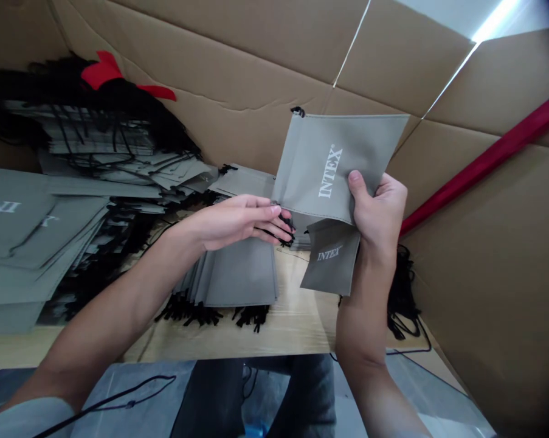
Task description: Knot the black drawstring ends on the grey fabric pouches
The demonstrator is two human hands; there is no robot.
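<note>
My right hand grips a grey INTEX pouch by its right part, thumb on the front. A smaller, darker INTEX pouch hangs below it, against my right wrist. At the larger pouch's lower left corner, my left hand has its fingers round a bunch of black cord. Below my left hand, a stack of grey pouches lies on the wooden table, black cord ends toward the front edge.
Large piles of grey pouches and corded pouches fill the left, with a red strip on top. Cardboard walls stand behind and right. A red strap slants at right above black cords.
</note>
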